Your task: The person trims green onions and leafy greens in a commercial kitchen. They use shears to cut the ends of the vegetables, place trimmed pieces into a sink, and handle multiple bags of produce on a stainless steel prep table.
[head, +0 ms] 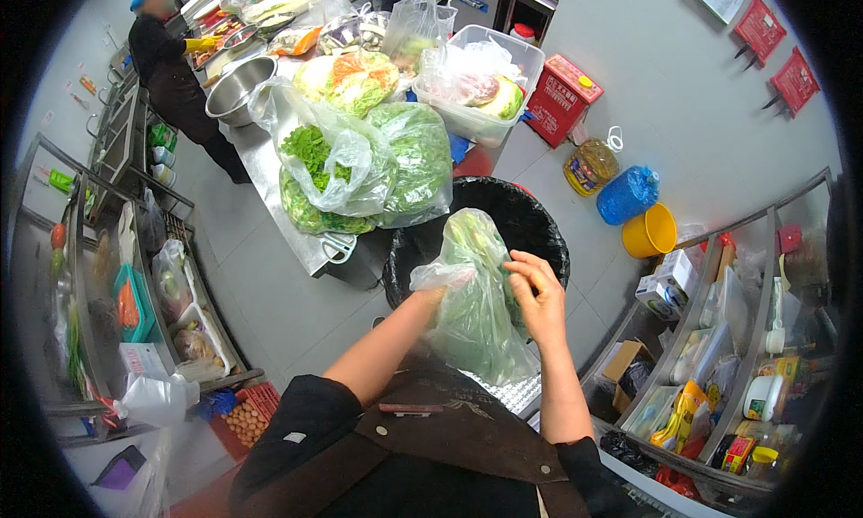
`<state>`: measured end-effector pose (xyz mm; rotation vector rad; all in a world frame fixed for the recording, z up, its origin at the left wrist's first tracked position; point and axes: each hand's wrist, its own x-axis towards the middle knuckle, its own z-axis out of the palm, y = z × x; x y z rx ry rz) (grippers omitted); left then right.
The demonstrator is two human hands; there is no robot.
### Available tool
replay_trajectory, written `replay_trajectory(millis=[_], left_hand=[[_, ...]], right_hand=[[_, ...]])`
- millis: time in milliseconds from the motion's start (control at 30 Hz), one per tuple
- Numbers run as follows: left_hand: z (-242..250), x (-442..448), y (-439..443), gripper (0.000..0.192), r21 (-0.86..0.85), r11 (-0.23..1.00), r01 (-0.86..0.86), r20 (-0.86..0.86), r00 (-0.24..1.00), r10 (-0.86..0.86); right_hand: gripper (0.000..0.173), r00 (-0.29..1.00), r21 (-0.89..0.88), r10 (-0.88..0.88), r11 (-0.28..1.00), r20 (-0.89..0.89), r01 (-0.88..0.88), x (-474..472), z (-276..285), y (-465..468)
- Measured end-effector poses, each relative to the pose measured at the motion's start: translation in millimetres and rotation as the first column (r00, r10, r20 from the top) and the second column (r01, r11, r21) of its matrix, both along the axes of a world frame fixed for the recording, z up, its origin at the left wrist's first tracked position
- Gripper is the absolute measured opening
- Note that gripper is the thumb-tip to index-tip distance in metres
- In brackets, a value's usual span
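A clear plastic bag (475, 316) of long green vegetables hangs before me, over the near side of a round bin (539, 228) lined with black plastic. My left hand (437, 298) grips the bag's left side, its fingers mostly covered by the film. At the bag's right edge is my right hand (543, 299), its fingers bent and apart; the fingertips are at the film, and firm contact cannot be made out. Beyond the bin, a bag of leafy greens (411, 161) and an open-topped bag of lettuce (313, 154) lie on the steel table (270, 174).
Scissors (338, 247) lie at the table's near corner. A steel bowl (239, 90) and a plastic tub (495, 130) stand farther back. Stocked shelves flank me, with eggs (246, 423) low left. An oil jug (590, 167) and yellow bucket (648, 230) stand right. A person (172, 80) works far left.
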<state>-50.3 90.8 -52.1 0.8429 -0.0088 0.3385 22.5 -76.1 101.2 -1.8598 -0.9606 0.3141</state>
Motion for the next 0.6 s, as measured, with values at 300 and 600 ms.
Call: replay_trajectory(millis=[300, 600], left_hand=[[10, -14, -29, 0.089, -0.032, 0.99, -0.139, -0.114, 0.984, 0.134], [31, -27, -9, 0.086, -0.245, 0.965, 0.097, -0.078, 0.99, -0.119]], right_hand=[[0.011, 0.978, -0.071, 0.06, 0.996, 0.199, -0.047, -21, 1, 16], [0.026, 0.904, 0.063, -0.049, 0.995, -0.425, 0.083, -13, -8, 18]])
